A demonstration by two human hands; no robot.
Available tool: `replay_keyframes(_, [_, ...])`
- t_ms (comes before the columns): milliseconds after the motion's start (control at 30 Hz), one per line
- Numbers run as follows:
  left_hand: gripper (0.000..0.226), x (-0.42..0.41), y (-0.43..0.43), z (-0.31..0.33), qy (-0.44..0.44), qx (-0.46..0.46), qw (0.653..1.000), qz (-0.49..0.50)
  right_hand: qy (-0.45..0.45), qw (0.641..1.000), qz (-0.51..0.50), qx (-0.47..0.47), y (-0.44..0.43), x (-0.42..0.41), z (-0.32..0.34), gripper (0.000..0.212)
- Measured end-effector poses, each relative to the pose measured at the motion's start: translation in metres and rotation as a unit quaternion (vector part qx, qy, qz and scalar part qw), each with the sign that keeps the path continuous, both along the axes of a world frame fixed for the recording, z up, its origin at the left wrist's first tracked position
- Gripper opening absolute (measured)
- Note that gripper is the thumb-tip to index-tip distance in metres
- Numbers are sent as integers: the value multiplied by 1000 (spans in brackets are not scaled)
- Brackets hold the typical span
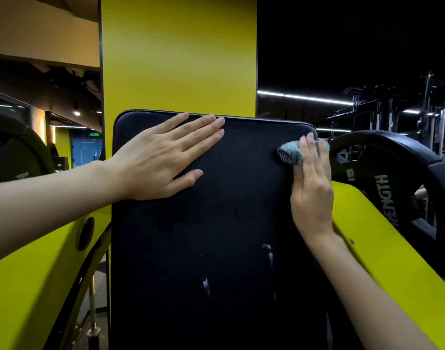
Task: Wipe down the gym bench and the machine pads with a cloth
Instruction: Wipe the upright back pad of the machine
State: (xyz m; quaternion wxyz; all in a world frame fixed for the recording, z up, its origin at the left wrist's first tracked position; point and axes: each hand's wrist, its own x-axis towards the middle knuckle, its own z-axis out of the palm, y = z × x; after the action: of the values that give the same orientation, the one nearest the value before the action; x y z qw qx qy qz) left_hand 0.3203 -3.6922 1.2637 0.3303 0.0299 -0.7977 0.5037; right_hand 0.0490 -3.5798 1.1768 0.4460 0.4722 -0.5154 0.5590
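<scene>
My right hand [312, 188] grips the bunched cloth [292, 154] against the far right corner of the black pad [216, 248]. My left hand [163, 160] lies flat on the far left, fingers straight. The pad's long axis runs far to near, so I judge the remaining surface lies left of and nearer than the cloth.

**Both hands on the black pad**

We lay our left hand [163, 160] flat on the far left of the machine pad [216, 248]. Our right hand [312, 193] holds a bunched teal cloth [290, 154] against its far right corner, beside a weight plate [393, 173].
</scene>
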Motion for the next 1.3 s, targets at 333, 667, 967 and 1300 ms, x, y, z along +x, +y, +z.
replay_keyframes(333, [68, 0, 2, -1, 7, 2, 1000, 3, 52, 998, -10, 29, 10, 4, -58, 49])
replay_keyframes(667, [67, 0, 2, -3, 12, 9, 1000, -8, 10, 1000, 7, 10, -2, -21, 40, 46])
replay_keyframes(967, [67, -1, 1, -4, 18, 9, 1000, -11, 21, 999, 16, 48, 8, 20, -60, 49])
replay_keyframes(1300, [66, 0, 0, -4, 21, 12, 999, -26, 55, 998, -1, 41, 3, 9, -28, 49])
